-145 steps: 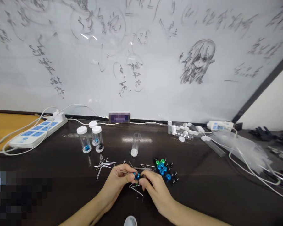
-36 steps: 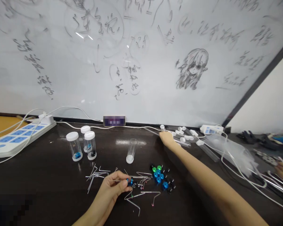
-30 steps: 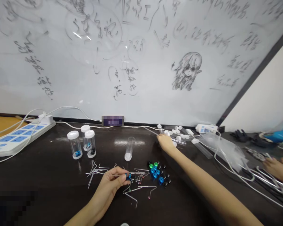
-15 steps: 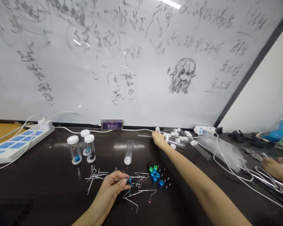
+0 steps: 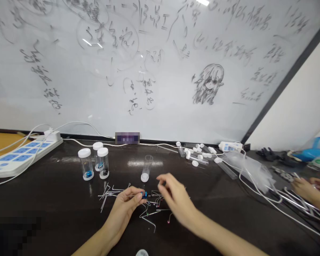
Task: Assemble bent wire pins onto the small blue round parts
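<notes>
My left hand [image 5: 124,209] rests low on the dark table [image 5: 56,199], its fingers pinched on a thin metal wire carrying a small blue knob [image 5: 144,194]. Just to its right my right hand [image 5: 176,199] hovers over the table with curled, motion-blurred fingers and thumb and forefinger close together; whether anything is in them does not show. Loose bent wires [image 5: 110,190] lie left of and beneath both hands. The cluster of coloured knobs is hidden behind my right hand. An uncapped clear tube [image 5: 147,167] stands just beyond my hands.
Three white-capped vials [image 5: 96,161] stand at the left centre. Clear tubes and white caps [image 5: 194,154] lie at the back by the whiteboard [image 5: 160,71]. A power strip [image 5: 21,156] sits far left; a plastic bag [image 5: 245,165] and cables right. Another person's hands [image 5: 309,188] work at the right edge.
My right hand has pulled back from the tube pile at the back of the table to just beside my left hand. My left hand has kept its grip on the wire.
</notes>
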The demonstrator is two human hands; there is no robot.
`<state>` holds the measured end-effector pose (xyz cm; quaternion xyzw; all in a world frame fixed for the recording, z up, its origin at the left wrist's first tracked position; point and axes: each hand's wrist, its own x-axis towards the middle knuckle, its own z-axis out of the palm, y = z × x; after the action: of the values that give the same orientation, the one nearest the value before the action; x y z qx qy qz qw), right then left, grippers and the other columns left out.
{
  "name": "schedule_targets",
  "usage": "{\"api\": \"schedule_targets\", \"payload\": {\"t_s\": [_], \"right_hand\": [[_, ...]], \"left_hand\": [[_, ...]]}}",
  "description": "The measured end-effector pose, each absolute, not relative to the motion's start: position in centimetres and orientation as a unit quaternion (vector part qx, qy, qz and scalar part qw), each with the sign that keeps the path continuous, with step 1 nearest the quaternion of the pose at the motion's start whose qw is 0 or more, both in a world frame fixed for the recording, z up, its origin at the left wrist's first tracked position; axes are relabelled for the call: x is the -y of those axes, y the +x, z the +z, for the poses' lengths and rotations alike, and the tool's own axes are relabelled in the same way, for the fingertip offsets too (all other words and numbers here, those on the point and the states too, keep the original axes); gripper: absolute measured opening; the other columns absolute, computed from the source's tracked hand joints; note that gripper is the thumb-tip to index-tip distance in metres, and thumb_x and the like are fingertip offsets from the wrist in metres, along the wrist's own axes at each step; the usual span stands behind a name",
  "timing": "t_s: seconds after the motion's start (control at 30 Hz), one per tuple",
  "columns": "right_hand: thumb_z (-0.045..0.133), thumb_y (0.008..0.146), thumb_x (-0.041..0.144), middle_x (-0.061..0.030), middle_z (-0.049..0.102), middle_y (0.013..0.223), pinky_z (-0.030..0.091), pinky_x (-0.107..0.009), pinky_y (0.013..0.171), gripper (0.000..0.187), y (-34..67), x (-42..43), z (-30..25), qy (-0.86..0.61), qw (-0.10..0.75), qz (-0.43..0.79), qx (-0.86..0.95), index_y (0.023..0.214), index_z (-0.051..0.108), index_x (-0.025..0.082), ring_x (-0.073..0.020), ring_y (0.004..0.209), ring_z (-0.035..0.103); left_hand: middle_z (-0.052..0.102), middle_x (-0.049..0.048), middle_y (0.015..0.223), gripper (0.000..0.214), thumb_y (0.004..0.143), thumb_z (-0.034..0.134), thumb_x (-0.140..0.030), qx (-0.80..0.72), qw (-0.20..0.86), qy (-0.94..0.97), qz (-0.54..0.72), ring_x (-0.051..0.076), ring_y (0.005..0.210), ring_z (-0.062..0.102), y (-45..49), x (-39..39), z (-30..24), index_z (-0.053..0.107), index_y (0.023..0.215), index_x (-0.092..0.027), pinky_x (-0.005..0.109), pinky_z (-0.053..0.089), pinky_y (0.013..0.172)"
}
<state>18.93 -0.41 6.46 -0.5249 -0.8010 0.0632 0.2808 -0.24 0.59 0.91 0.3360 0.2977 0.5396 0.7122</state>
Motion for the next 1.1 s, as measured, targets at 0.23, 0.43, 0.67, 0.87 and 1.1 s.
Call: {"api": "schedule_targets", "payload": {"t_s": [0.23, 0.43, 0.67, 0.87, 1.1], "right_hand": [[0.050, 0.089, 0.017, -0.0007, 0.058, 0.092, 0.048, -0.030, 0.077, 0.029, 16.3, 4.0, 2.3, -0.476, 0.430, 0.235, 0.731, 0.115, 0.049, 0.029, -0.0178, 0.082, 0.058], [0.042, 0.090, 0.021, 0.0049, 0.052, 0.057, 0.042, -0.026, 0.056, 0.041, 19.5, 1.1, 3.3, -0.536, 0.459, 0.257, 0.660, 0.130, 0.047, 0.022, -0.0145, 0.053, 0.050], [0.040, 0.084, 0.016, 0.0112, 0.046, 0.040, 0.036, -0.023, 0.048, 0.063, 21.9, 0.9, 3.7, -0.517, 0.475, 0.377, 0.603, 0.144, 0.022, 0.013, -0.0117, 0.038, 0.039], [0.055, 0.087, 0.025, 0.0022, 0.061, 0.078, 0.046, -0.027, 0.067, 0.042, 17.7, 3.9, 1.4, -0.449, 0.406, 0.343, 0.718, 0.126, 0.040, 0.025, -0.0143, 0.066, 0.057], [0.045, 0.095, 0.022, 0.0044, 0.060, 0.064, 0.044, -0.023, 0.060, 0.003, 17.8, 3.9, 0.6, -0.419, 0.440, 0.382, 0.696, 0.096, 0.043, 0.022, -0.0132, 0.059, 0.059]], "left_hand": [[0.068, 0.0036, 0.078, 0.011, 0.065, 0.077, -0.021, -0.282, 0.712, 0.373, 0.523, 0.016, 0.076, 0.061, -0.3, -0.3, 1.0, 0.071, 0.072, -0.015, 0.026, 0.049, 0.076], [0.069, 0.0026, 0.077, 0.011, 0.066, 0.076, -0.023, -0.289, 0.713, 0.377, 0.515, 0.014, 0.070, 0.062, -0.3, -0.2, 1.1, 0.071, 0.074, -0.016, 0.026, 0.048, 0.073], [0.067, 0.0035, 0.082, 0.010, 0.069, 0.075, -0.020, -0.288, 0.711, 0.378, 0.518, 0.014, 0.072, 0.063, -0.4, 0.0, 1.3, 0.070, 0.075, -0.014, 0.024, 0.049, 0.074], [0.068, 0.0023, 0.078, 0.013, 0.063, 0.078, -0.014, -0.277, 0.719, 0.417, 0.482, 0.016, 0.073, 0.064, -0.2, 0.0, 0.9, 0.068, 0.072, -0.015, 0.029, 0.050, 0.076], [0.072, 0.0038, 0.075, 0.013, 0.062, 0.078, -0.013, -0.280, 0.709, 0.458, 0.457, 0.016, 0.071, 0.064, 0.0, 0.2, 0.8, 0.069, 0.071, -0.014, 0.028, 0.047, 0.073]]}}
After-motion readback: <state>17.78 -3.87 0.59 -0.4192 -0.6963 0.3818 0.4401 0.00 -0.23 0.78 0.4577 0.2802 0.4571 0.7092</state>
